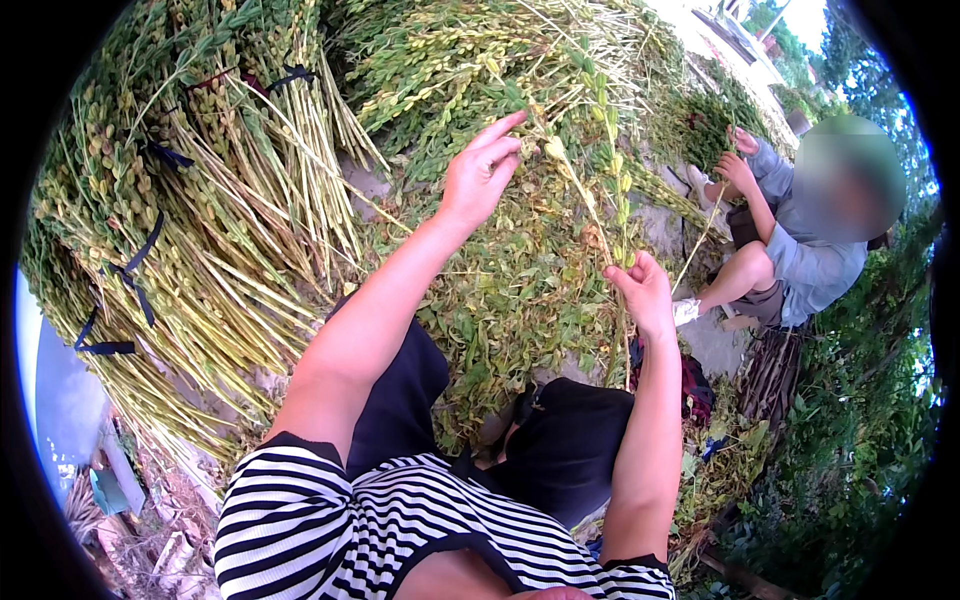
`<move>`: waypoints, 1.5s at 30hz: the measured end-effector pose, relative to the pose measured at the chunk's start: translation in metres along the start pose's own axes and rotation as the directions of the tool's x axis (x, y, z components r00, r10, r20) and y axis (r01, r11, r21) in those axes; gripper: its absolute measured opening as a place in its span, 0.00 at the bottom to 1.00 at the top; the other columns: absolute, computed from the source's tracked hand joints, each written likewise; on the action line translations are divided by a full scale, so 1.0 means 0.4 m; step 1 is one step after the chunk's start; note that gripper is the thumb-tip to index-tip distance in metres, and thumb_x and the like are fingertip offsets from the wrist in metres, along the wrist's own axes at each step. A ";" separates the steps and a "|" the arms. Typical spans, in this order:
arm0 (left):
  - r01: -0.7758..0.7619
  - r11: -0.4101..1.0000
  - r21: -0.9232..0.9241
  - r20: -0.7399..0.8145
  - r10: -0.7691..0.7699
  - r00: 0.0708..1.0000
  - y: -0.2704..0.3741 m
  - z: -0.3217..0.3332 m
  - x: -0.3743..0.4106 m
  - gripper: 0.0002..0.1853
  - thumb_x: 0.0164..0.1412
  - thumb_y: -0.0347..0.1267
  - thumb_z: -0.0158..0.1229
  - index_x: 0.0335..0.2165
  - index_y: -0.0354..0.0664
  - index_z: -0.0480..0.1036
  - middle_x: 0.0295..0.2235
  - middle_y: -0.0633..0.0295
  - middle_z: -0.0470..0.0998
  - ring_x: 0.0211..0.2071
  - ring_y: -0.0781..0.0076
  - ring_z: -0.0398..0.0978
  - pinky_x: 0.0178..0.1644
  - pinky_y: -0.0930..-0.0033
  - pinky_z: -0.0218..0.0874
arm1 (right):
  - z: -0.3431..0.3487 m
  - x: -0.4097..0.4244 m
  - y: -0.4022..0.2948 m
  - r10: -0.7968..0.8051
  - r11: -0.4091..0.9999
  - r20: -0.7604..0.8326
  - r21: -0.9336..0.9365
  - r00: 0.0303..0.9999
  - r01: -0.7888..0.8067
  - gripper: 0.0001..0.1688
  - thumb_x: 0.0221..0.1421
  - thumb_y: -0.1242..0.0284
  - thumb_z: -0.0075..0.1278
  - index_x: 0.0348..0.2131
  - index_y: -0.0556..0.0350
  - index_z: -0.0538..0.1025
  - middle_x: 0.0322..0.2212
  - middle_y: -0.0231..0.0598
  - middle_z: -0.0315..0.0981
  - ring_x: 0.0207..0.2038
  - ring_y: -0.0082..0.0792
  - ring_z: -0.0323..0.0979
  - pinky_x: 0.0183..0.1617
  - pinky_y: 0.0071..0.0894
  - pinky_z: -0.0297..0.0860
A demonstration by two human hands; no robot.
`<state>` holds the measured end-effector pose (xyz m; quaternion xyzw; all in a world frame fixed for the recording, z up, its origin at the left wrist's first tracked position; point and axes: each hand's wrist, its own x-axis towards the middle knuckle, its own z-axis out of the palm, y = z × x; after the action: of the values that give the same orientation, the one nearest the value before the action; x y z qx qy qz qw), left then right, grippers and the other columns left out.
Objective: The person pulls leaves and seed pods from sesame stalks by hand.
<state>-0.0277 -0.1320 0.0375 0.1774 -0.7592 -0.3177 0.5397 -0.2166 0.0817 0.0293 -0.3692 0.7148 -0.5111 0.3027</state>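
My right hand (pixel 643 292) pinches the lower part of sesame stalks between thumb and fingers. Two stalks rise from that grip: a green stalk with seed pods (pixel 619 176) and a drier, yellowish one (pixel 583 187) with a few withered leaves. Beside the dry stalk's upper part is my left hand (pixel 480 176), index finger stretched out and the other fingers partly bent. Nothing clear shows between its fingers. Below both hands, fallen green and yellow leaves (pixel 510 277) cover the ground between my knees.
Tied bundles of sesame stalks (pixel 247 195) lean at the left, bound with dark cloth strips (pixel 135 281). Loose podded stalks (pixel 442 60) lie heaped ahead. At the right a seated person (pixel 810 247) holds another stalk (pixel 701 240). A pile of brown sticks (pixel 772 367) lies behind, near green bushes.
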 end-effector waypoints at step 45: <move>0.496 0.824 -0.273 0.651 -0.222 0.726 0.032 0.135 -0.054 0.14 0.58 0.39 0.57 0.33 0.38 0.72 0.25 0.68 0.74 0.26 0.82 0.70 0.28 0.77 0.61 | 0.047 -0.029 -0.045 -0.057 0.993 0.028 0.103 0.998 0.054 0.09 0.52 0.82 0.52 0.34 0.60 0.68 0.29 0.31 0.75 0.28 0.13 0.68 0.28 0.12 0.61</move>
<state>-0.0695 -0.0936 0.0194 0.0933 -0.7485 -0.6164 0.2262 -0.1911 0.0781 0.0417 -0.3808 0.6724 -0.5494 0.3178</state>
